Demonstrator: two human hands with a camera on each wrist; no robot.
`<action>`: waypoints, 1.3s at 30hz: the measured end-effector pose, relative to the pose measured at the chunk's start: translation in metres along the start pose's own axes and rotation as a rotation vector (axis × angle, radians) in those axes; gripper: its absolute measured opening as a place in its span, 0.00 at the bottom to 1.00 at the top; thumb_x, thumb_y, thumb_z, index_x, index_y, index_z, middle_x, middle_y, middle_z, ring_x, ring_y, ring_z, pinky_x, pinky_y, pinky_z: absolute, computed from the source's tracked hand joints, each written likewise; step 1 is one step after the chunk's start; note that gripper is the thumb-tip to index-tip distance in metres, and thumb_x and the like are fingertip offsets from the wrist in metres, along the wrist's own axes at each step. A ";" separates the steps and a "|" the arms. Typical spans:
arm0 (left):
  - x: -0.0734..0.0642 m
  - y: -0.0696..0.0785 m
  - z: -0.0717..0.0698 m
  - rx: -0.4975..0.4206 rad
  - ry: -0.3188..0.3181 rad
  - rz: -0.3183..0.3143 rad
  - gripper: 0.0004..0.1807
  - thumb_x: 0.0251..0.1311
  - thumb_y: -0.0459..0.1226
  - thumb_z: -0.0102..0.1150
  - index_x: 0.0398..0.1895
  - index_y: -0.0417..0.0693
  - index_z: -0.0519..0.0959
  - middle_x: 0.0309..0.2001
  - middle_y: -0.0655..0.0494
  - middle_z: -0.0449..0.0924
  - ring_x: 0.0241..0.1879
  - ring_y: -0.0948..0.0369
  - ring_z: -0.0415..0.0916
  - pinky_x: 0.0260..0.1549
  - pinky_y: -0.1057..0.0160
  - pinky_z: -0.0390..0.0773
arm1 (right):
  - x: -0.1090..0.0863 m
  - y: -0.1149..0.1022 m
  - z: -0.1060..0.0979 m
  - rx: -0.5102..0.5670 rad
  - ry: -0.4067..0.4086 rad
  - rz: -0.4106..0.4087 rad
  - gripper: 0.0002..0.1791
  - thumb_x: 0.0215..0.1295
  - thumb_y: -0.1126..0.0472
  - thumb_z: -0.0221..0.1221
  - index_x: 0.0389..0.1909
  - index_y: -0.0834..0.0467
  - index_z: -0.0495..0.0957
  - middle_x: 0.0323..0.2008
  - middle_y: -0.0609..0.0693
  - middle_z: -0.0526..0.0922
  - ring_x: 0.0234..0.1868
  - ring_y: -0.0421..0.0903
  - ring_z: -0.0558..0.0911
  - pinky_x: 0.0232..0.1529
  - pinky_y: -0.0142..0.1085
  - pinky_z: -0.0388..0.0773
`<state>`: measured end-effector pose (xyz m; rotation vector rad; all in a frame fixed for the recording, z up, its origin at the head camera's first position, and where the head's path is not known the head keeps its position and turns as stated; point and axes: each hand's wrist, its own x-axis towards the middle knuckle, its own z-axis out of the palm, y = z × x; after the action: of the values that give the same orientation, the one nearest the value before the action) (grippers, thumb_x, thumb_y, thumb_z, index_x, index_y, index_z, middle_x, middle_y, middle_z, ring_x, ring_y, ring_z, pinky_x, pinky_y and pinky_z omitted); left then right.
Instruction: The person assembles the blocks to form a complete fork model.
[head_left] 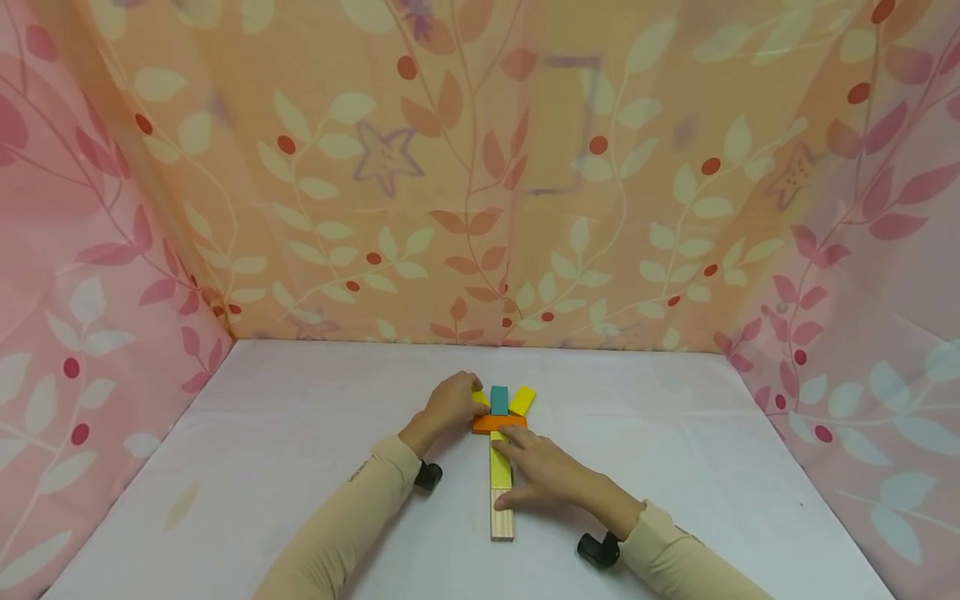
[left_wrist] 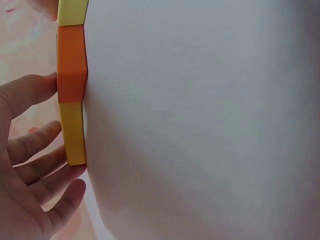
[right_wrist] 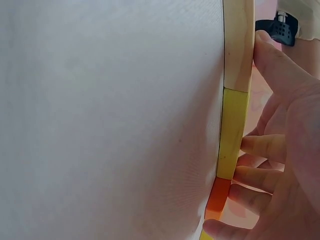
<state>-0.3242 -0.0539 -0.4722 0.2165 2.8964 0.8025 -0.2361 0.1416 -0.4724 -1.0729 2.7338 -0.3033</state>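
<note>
Flat blocks lie end to end on the white table: a plain wooden block (head_left: 502,527), a yellow block (head_left: 500,472) and an orange block (head_left: 491,425) set crosswise. Beyond the orange one a blue-green block (head_left: 499,400) stands out straight, with a slanted yellow block (head_left: 522,401) to its right. My left hand (head_left: 452,402) holds another yellow block (left_wrist: 73,134), slanted left; its thumb reaches the orange block. My right hand (head_left: 551,471) rests along the line, fingers fairly straight, thumb at the wooden block (right_wrist: 237,47) and fingertips touching the yellow (right_wrist: 232,132) and orange (right_wrist: 218,196) blocks.
A white cloth covers the table (head_left: 262,433). Behind it hangs an orange leaf-patterned curtain (head_left: 465,275), and pink patterned curtains (head_left: 67,292) flank both sides. Black wrist devices (head_left: 597,550) sit beside the sleeves.
</note>
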 end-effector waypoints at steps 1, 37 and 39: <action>0.000 0.000 0.000 0.000 -0.001 0.000 0.23 0.53 0.46 0.72 0.49 0.43 0.80 0.42 0.52 0.78 0.37 0.57 0.71 0.47 0.58 0.78 | 0.000 0.000 0.000 0.001 -0.001 0.003 0.52 0.52 0.26 0.60 0.71 0.54 0.64 0.73 0.56 0.61 0.71 0.54 0.66 0.66 0.52 0.68; -0.003 -0.001 -0.001 -0.036 -0.008 -0.014 0.23 0.55 0.44 0.70 0.51 0.43 0.80 0.47 0.49 0.79 0.41 0.55 0.72 0.53 0.55 0.77 | 0.001 0.000 0.000 0.005 0.002 -0.001 0.51 0.52 0.28 0.61 0.71 0.55 0.64 0.73 0.57 0.60 0.72 0.55 0.64 0.67 0.53 0.68; -0.003 -0.001 0.000 -0.039 -0.010 -0.015 0.23 0.55 0.44 0.70 0.51 0.43 0.80 0.48 0.49 0.78 0.41 0.55 0.72 0.54 0.55 0.77 | 0.001 0.000 0.000 0.012 -0.001 -0.003 0.51 0.52 0.28 0.61 0.71 0.55 0.64 0.73 0.57 0.60 0.72 0.55 0.64 0.67 0.53 0.68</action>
<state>-0.3214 -0.0555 -0.4728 0.1941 2.8669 0.8522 -0.2367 0.1415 -0.4724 -1.0743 2.7260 -0.3193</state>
